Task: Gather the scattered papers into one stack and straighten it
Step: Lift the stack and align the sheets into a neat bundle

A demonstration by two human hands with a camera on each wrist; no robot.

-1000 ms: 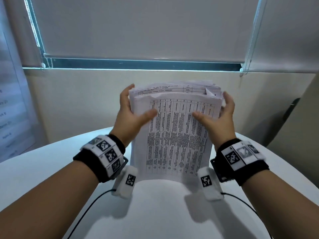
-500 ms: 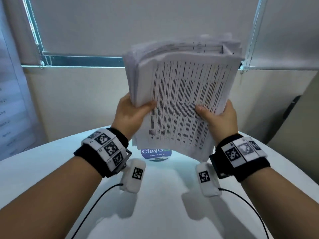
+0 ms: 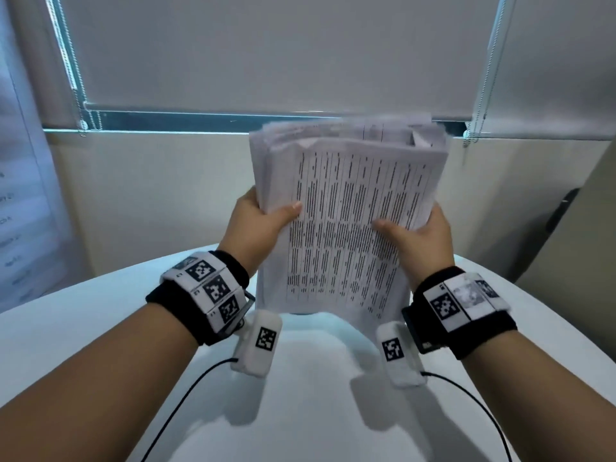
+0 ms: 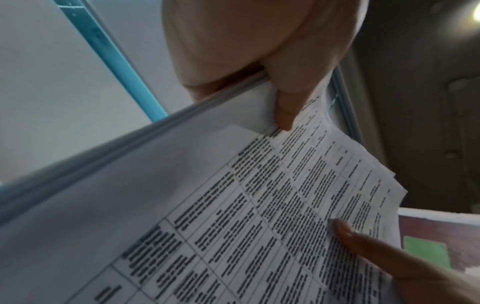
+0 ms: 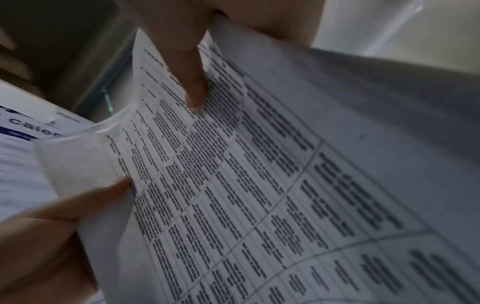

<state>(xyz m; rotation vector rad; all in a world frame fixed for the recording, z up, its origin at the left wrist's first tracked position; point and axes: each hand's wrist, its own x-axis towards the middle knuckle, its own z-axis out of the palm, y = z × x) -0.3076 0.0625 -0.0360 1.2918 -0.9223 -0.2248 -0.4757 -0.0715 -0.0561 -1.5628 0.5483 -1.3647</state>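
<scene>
A thick stack of printed papers point(image 3: 346, 221) stands upright on its short edge over the white table point(image 3: 300, 411), its front sheet covered by a table of text. My left hand point(image 3: 260, 225) grips its left side, thumb on the front sheet, fingers behind. My right hand point(image 3: 416, 235) grips the right side the same way. The top edges of the sheets are uneven and blurred. In the left wrist view my thumb point(image 4: 285, 98) presses the papers point(image 4: 233, 205). The right wrist view shows my right thumb point(image 5: 192, 78) on the papers point(image 5: 259, 185). The stack's bottom edge is at or just above the table.
The round white table ends at a beige wall point(image 3: 150, 201) under a window with lowered roller blinds point(image 3: 266, 51). A printed board point(image 3: 16, 211) stands at the left. Cables point(image 3: 186, 395) trail from the wrist units across the table.
Both hands went up with the stack, lifting it off the table, and have now brought it back down. The label on the table is covered again.
</scene>
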